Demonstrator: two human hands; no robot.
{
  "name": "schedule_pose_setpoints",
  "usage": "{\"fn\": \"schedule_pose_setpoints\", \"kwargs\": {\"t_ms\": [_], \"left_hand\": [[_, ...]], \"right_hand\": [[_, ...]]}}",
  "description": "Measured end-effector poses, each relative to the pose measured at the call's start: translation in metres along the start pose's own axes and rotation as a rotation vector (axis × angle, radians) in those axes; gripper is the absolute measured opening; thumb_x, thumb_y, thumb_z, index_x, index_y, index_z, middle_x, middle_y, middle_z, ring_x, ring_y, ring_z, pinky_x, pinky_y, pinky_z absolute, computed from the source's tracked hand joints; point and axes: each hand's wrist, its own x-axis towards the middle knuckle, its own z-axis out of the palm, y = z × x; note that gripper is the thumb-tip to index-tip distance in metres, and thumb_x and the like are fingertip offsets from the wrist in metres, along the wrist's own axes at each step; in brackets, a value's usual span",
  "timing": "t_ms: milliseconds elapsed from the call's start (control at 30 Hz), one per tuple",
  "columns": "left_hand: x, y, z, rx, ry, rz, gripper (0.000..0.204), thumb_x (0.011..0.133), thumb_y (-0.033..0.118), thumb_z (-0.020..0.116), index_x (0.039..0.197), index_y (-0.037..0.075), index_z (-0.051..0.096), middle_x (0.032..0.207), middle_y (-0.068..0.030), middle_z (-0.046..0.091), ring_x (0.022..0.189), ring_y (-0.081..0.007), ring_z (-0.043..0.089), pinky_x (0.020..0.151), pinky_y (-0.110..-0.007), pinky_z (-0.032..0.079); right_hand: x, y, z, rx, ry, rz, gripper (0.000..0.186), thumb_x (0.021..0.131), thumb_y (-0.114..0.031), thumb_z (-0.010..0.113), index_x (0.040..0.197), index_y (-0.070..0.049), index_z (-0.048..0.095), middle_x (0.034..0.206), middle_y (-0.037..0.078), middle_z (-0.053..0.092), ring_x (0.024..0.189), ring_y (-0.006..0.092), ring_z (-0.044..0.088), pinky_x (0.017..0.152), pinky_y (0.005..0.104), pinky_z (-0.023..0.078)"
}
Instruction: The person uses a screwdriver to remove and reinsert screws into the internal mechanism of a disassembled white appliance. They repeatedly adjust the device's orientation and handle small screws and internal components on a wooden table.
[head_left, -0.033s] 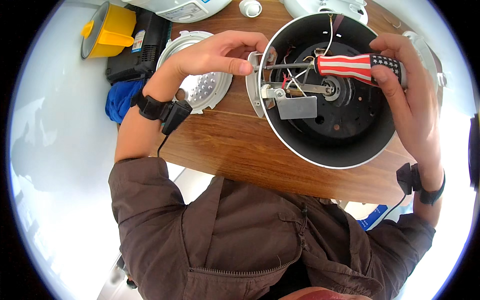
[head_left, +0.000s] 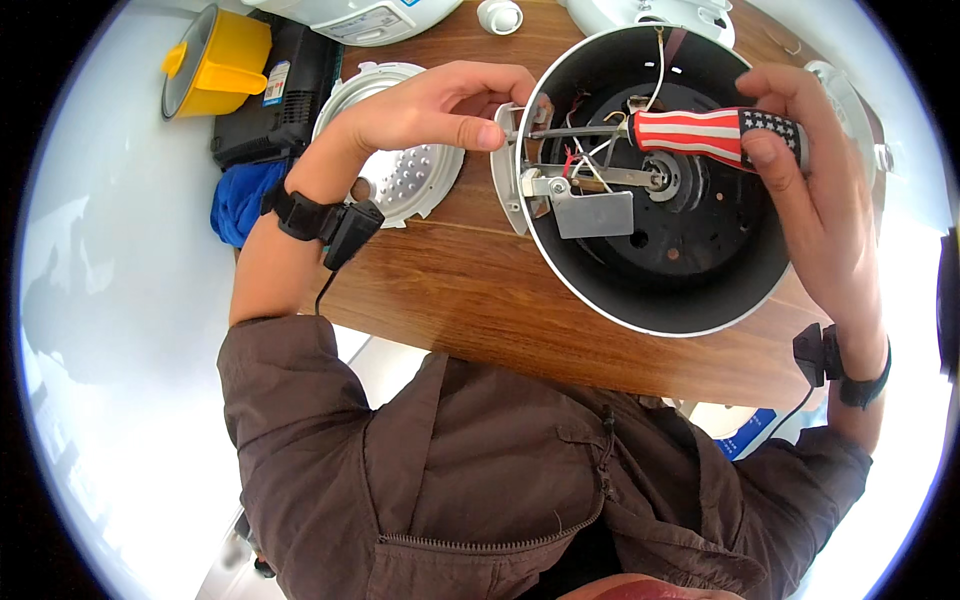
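Note:
A screwdriver (head_left: 690, 135) with a striped red, white and black star-patterned handle lies level across the round rice cooker housing (head_left: 660, 318). My right hand (head_left: 825, 190) grips the butt of its handle, thumb on the near side. Its shaft reaches left to the housing wall, where the tip is hard to make out. At that wall my left hand (head_left: 465, 110) is curled against a white side panel (head_left: 508, 180), the thumb beside the shaft's end and the other fingertips partly hidden. Inside the housing are loose wires (head_left: 590, 160), a metal lever and a grey plate (head_left: 595, 215).
A dimpled metal inner lid (head_left: 410, 185) lies left of the housing on the wooden table (head_left: 440, 290). Behind it are a black case (head_left: 290, 110), a yellow-handled container (head_left: 225, 75) and a blue cloth (head_left: 245, 200). White appliance parts (head_left: 660, 15) stand at the back.

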Motion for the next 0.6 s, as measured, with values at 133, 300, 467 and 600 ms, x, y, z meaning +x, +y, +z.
{"fn": "schedule_pose_setpoints", "kwargs": {"t_ms": [133, 300, 467, 600], "left_hand": [[0.001, 0.001, 0.001, -0.022, 0.008, 0.016, 0.057, 0.091, 0.049, 0.071, 0.121, 0.002, 0.062, 0.109, -0.0046, 0.062, 0.100, -0.0149, 0.055, 0.091, -0.030, 0.044], [0.000, -0.001, 0.000, 0.006, 0.004, 0.004, 0.058, 0.090, 0.048, 0.071, 0.124, 0.002, 0.061, 0.112, -0.0053, 0.062, 0.103, -0.0151, 0.056, 0.092, -0.030, 0.045], [-0.001, -0.004, -0.002, 0.004, 0.008, -0.021, 0.060, 0.089, 0.047, 0.072, 0.125, 0.002, 0.061, 0.114, -0.0061, 0.062, 0.105, -0.0159, 0.056, 0.092, -0.029, 0.046], [0.001, -0.001, -0.001, -0.001, 0.006, 0.003, 0.059, 0.089, 0.047, 0.073, 0.123, 0.001, 0.061, 0.115, -0.0062, 0.061, 0.106, -0.0152, 0.056, 0.092, -0.029, 0.046]], "right_hand": [[-0.002, 0.001, -0.001, 0.157, -0.003, -0.012, 0.043, 0.097, -0.014, 0.067, 0.138, -0.009, 0.053, 0.111, 0.011, 0.062, 0.104, 0.0198, 0.063, 0.088, 0.0328, 0.054], [-0.006, -0.002, 0.004, 0.130, -0.020, -0.001, 0.050, 0.096, -0.013, 0.068, 0.143, -0.012, 0.049, 0.114, 0.009, 0.060, 0.101, 0.0184, 0.064, 0.084, 0.0311, 0.056], [-0.011, 0.003, 0.003, 0.095, -0.028, 0.057, 0.050, 0.096, -0.013, 0.068, 0.142, -0.012, 0.049, 0.115, 0.009, 0.060, 0.102, 0.0199, 0.065, 0.084, 0.0318, 0.056], [-0.012, -0.003, 0.001, 0.155, 0.009, 0.026, 0.049, 0.097, -0.014, 0.067, 0.142, -0.012, 0.048, 0.118, 0.010, 0.060, 0.103, 0.0208, 0.065, 0.085, 0.0320, 0.056]]}}
